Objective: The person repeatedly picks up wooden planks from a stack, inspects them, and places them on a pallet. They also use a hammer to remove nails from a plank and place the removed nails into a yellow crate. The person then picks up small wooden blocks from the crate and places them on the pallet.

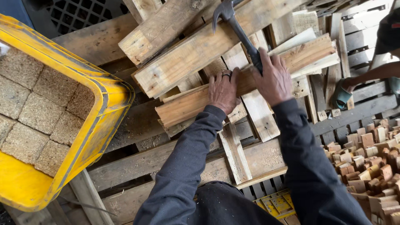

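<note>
Beside yellow crate (104, 121) of blocks, right hand (273, 79) fingers gripping hammer (233, 25), left hand (223, 89) flat, open, on plank (187, 104)

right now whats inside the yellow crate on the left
The yellow crate holds pressed wood-chip blocks, packed side by side in rows, with a bare yellow patch of floor at the near corner. Whether more blocks lie beneath that layer cannot be seen, and the crate runs out of frame.
</note>
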Tool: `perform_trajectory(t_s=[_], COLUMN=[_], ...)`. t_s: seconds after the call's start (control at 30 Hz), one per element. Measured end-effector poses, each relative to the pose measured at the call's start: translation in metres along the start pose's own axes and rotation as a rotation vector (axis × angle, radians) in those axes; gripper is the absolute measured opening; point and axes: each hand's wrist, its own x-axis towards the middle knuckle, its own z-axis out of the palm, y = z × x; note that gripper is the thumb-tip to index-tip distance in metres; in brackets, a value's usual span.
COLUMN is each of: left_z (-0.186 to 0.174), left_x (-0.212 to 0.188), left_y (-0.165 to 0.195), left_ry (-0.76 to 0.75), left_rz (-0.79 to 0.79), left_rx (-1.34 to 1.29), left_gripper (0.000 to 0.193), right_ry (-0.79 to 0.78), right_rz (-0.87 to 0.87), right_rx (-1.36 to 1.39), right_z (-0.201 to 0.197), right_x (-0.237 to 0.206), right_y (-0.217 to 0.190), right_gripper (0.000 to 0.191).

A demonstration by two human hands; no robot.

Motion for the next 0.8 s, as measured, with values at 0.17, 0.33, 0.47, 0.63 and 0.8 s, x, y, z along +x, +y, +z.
perform_trajectory(t_s=[0.17, 0.33, 0.47, 0.63, 0.8], left_z=[-0.001, -0.006, -0.003, -0.004, -0.019], left_x=[-0.006, -0.036, -0.049, -0.042, -0.053], left_y=[-0.006, -0.048, -0.064, -0.069, -0.079], left_ry=[0.079, -0.024, 0.031, -0.019, 0.012], left_rz=[-0.027, -0.118, -0.085, -0.06, -0.033], left_rx=[0.028, 0.057, 0.213, 0.191, 0.209], left_gripper=[0.129, 0.117, 0.127, 0.113, 0.1], right_ry=[0.025, 0.338, 0.202, 0.124, 0.289], right_rz=[0.007, -0.025, 0.087, 0.115, 0.125], right_rx=[0.03, 0.316, 0.553, 0.68, 0.552], right_z=[0.011, 0.038, 0.07, 0.068, 0.036], right_x=[-0.014, -0.112, -0.187, -0.208, -0.164], right_y=[0.024, 0.035, -0.005, -0.028, 0.008], right_gripper=[0.063, 0.042, 0.027, 0.024, 0.029])
